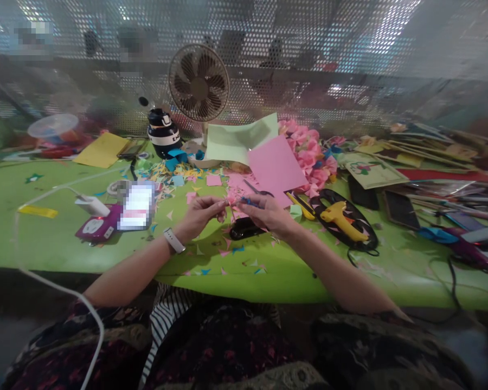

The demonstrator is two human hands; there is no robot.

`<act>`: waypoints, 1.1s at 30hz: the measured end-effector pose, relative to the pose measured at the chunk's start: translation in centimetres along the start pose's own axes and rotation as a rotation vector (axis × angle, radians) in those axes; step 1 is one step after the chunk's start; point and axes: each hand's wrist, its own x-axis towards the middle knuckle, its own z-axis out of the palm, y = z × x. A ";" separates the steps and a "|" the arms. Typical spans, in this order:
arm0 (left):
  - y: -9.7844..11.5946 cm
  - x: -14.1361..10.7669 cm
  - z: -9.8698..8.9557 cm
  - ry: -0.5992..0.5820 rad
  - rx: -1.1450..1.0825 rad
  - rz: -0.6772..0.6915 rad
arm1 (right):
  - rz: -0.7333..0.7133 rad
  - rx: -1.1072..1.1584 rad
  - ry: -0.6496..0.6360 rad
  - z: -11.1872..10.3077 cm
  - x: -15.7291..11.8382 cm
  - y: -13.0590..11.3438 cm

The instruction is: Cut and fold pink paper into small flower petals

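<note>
Over the green table, my left hand (201,216) and my right hand (270,215) meet fingertip to fingertip. A small pink paper piece (231,199) shows between their pinched fingers. Something small and blue (250,202) sits at my right fingers; whether it is held or worn I cannot tell. Just below the hands lies a black object (242,229), partly covered by my right hand. Behind them is a pair of scissors (264,192), partly hidden, beside a pink paper sheet (277,165). Paper scraps surround both hands.
A yellow glue gun (345,221) rests on a black stand at right, near a yellow cutter (303,206). Pink paper flowers (305,146), a fan (199,82) and a dark jug (162,135) stand behind. Left are a lit phone (136,206), purple power strip (100,225) and white cable (65,281).
</note>
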 end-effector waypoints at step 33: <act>-0.7 -1.1 1.1 -0.036 0.093 -0.085 | -0.139 0.311 0.375 1.2 0.8 1.5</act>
